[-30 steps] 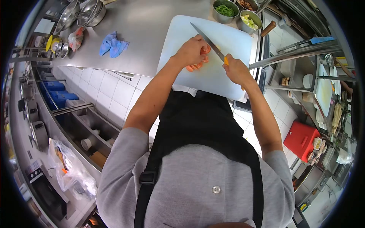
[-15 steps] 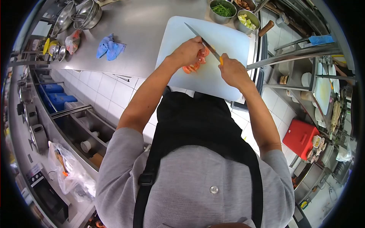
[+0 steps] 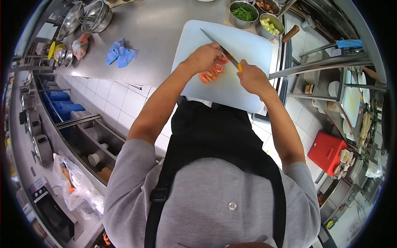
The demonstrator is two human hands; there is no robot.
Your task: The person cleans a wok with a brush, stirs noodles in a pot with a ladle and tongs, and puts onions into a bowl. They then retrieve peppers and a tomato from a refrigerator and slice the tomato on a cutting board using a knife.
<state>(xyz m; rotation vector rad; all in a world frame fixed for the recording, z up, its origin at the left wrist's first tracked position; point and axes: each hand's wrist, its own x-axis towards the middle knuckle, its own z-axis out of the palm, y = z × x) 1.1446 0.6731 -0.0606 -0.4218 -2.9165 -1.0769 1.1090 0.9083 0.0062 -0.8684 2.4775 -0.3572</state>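
Observation:
My right hand (image 3: 253, 77) is closed round the orange handle of a long knife (image 3: 226, 53), whose blade points up and left over the white cutting board (image 3: 244, 93). At the blade's left side, my left hand (image 3: 205, 58) has its fingers curled onto a piece of tomato; the fingertips are close to the blade. Cut tomato pieces (image 3: 209, 76) lie on the board just below my left hand, with a few more between the hand and the knife.
Beyond the board stand metal bowls of chopped greens (image 3: 243, 15) and pale green chunks (image 3: 269, 27). A blue cloth (image 3: 121, 53) lies on the steel counter (image 3: 153, 41). Metal bowls and a whisk (image 3: 89, 20) sit at the far left. A metal rail (image 3: 318, 66) runs at the right.
The tomato pieces below my left hand are bunched differently and extend farther right. My hands and the knife have hardly moved. The whole view has shifted slightly.

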